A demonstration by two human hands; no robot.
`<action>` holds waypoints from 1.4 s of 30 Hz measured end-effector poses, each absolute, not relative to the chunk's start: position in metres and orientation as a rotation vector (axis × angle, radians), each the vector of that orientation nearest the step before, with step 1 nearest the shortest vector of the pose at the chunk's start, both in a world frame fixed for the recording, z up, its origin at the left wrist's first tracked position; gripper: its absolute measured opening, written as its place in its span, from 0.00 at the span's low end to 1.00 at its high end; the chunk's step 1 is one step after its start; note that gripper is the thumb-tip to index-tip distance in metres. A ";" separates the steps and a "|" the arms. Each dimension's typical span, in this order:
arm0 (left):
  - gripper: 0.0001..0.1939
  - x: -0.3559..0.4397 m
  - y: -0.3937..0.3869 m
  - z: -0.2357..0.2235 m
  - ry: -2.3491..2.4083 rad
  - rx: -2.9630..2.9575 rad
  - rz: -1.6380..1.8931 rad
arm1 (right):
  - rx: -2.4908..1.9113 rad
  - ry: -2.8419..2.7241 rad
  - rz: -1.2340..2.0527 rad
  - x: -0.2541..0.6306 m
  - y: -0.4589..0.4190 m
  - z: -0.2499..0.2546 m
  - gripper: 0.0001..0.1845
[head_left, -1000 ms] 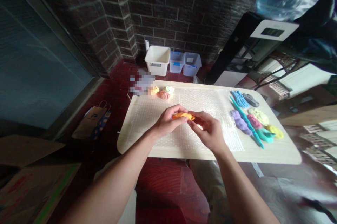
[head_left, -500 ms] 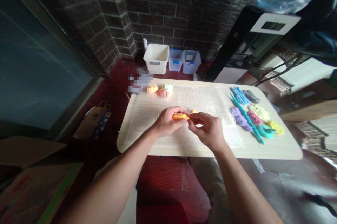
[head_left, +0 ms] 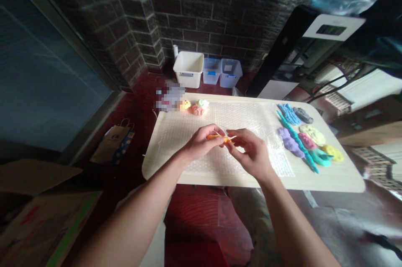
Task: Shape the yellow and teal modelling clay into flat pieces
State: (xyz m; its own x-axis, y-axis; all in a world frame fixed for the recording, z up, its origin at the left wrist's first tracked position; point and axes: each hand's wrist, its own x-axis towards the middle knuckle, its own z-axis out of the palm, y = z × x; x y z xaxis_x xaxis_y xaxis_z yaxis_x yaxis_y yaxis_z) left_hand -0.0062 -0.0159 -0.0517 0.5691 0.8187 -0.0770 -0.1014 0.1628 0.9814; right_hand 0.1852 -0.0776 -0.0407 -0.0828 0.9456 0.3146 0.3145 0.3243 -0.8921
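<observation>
A lump of orange modelling clay (head_left: 214, 137) is held above the table between my two hands. My left hand (head_left: 204, 140) is closed on its left end, thumb along the near side. The fingertips of my right hand (head_left: 249, 150) pinch its right end, which looks stretched and thin. Beneath the hands lies a sheet of bubble wrap (head_left: 245, 116). To the right rest soft clay lumps: blue (head_left: 289, 114), grey (head_left: 302, 115), purple (head_left: 290, 142), pink (head_left: 307, 141), pale yellow (head_left: 312, 134), yellow (head_left: 333, 153) and teal (head_left: 320, 157), with a long teal roll (head_left: 297, 141) across them.
Small pink-and-green clay pieces (head_left: 199, 109) and a yellow one (head_left: 186, 104) sit at the table's far left. Behind the table (head_left: 342, 179) stand a white bin (head_left: 189, 70) and two clear boxes (head_left: 230, 73). A paper bag (head_left: 109, 143) is on the floor at left.
The right end of the orange clay has been pulled out and spread between my fingertips. The small orange bit behind my right hand no longer shows. The view has shifted slightly.
</observation>
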 end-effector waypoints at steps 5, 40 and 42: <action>0.12 -0.010 -0.016 -0.047 0.734 1.213 0.678 | -1.112 -1.788 0.675 0.186 -0.078 -0.031 0.10; 0.14 -0.012 -0.017 -0.051 0.624 1.093 0.645 | -1.100 -1.911 0.497 0.185 -0.080 -0.031 0.15; 0.13 -0.014 -0.016 -0.050 0.634 1.078 0.634 | -1.126 -1.964 0.414 0.183 -0.081 -0.027 0.13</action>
